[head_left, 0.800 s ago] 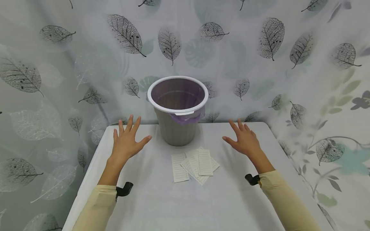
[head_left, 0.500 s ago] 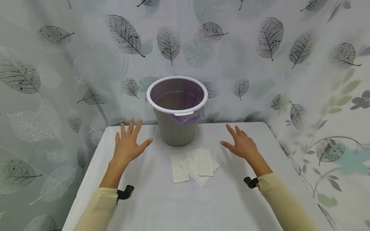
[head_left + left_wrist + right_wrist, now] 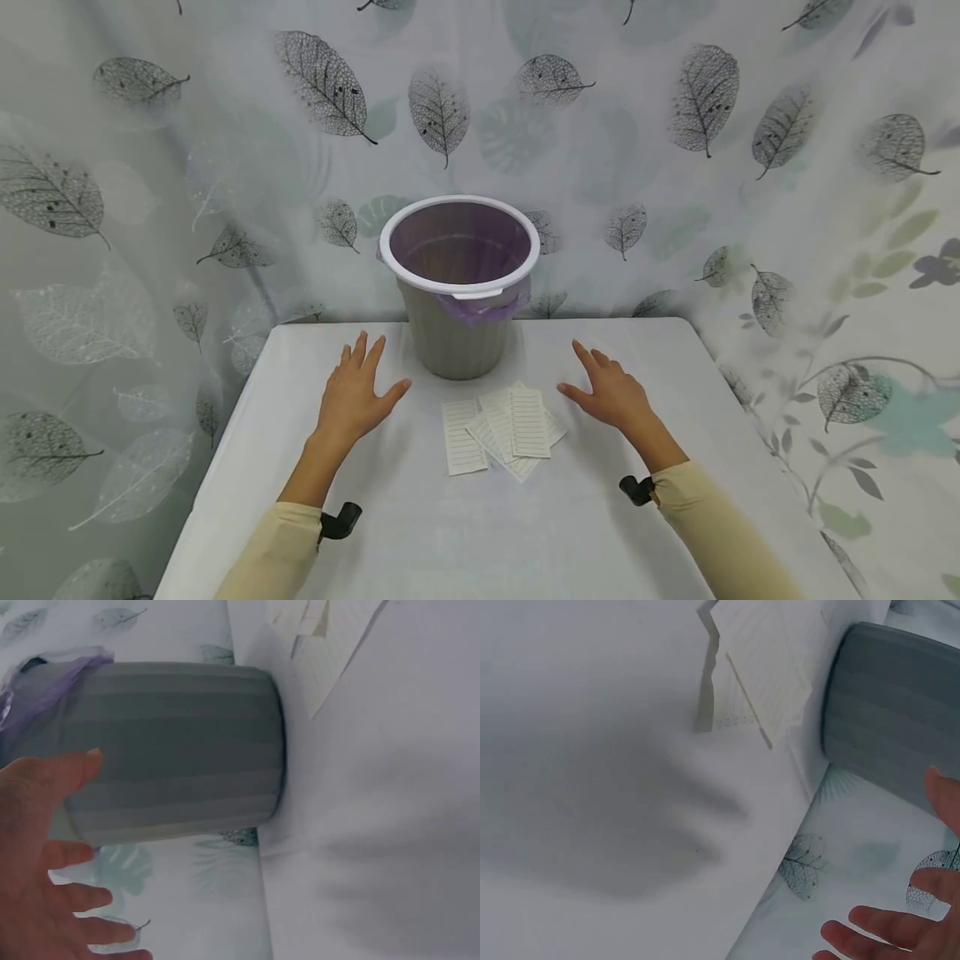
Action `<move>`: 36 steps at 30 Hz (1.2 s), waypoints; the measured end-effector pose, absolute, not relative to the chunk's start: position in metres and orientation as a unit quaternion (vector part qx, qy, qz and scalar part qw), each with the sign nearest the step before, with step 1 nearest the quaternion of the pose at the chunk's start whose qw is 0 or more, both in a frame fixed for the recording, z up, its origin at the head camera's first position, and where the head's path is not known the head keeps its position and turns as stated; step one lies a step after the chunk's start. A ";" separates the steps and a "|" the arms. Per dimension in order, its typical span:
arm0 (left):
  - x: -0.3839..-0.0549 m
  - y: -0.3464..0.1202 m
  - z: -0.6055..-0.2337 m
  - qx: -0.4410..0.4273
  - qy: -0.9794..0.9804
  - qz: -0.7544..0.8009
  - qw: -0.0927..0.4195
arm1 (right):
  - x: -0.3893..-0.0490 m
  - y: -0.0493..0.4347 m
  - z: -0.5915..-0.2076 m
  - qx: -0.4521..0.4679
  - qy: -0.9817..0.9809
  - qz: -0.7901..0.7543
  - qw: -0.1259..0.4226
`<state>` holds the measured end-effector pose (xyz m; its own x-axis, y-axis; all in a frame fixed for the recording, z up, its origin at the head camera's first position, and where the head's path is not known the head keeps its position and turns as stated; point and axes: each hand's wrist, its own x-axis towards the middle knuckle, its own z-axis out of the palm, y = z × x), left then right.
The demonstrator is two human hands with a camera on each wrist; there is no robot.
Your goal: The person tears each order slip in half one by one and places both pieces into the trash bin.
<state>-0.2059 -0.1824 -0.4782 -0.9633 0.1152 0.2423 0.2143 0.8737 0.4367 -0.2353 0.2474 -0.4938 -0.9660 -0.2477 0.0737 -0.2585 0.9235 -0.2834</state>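
Several printed paper slips (image 3: 529, 423) lie overlapping near the middle of the table, with one slip (image 3: 464, 437) at their left side. Behind them stands a grey bin (image 3: 457, 337) with a white rim and a purple liner folded over its edge. My left hand (image 3: 356, 400) hovers to the left of the slips, fingers spread and nothing held. On the other side, my right hand (image 3: 615, 396) is held over the table with its fingers extended and nothing in it. Both wrist views show the bin's side beyond the spread fingers.
The white table (image 3: 450, 533) reaches back to a leaf-patterned curtain (image 3: 585, 158), which also hangs along both sides. The bin stands at the table's back edge, close to the curtain.
Both hands have moved inward toward the slips, the left one rightward and the right one leftward, and slightly nearer to me. Slips and bin stay in place.
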 end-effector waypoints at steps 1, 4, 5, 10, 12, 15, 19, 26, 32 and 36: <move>-0.206 -0.181 -0.480 -0.088 -0.961 -0.238 0.108 | -0.235 0.246 -0.495 0.131 -0.980 0.149 0.022; -0.204 -0.175 -0.485 -0.092 -0.958 -0.246 0.116 | -0.232 0.242 -0.496 0.131 -0.979 0.155 0.019; -0.203 -0.173 -0.487 -0.093 -0.957 -0.249 0.118 | -0.232 0.241 -0.497 0.129 -0.980 0.154 0.014; -0.199 -0.166 -0.496 -0.091 -0.956 -0.252 0.121 | -0.230 0.233 -0.504 0.121 -0.981 0.152 -0.020; -0.199 -0.165 -0.501 -0.090 -0.957 -0.248 0.120 | -0.230 0.230 -0.509 0.120 -0.981 0.152 -0.031; -0.197 -0.162 -0.506 -0.086 -0.959 -0.246 0.109 | -0.228 0.226 -0.516 0.118 -0.980 0.154 -0.045; -0.197 -0.158 -0.513 -0.081 -0.962 -0.245 0.090 | -0.224 0.221 -0.524 0.110 -0.979 0.162 -0.049; -0.191 -0.155 -0.524 -0.075 -0.963 -0.248 0.078 | -0.216 0.210 -0.537 0.091 -0.979 0.176 -0.054; -0.186 -0.153 -0.537 -0.063 -0.962 -0.260 0.059 | -0.208 0.198 -0.551 0.068 -0.982 0.166 -0.064; -0.183 -0.151 -0.550 -0.057 -0.960 -0.272 0.040 | -0.203 0.192 -0.559 0.053 -0.981 0.176 -0.061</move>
<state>-0.1825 -0.1511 -0.5504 -0.9903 0.0870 0.1087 0.1311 0.8451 0.5182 -0.2033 0.1924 -0.5593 -0.9869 -0.1259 -0.1014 -0.0829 0.9326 -0.3514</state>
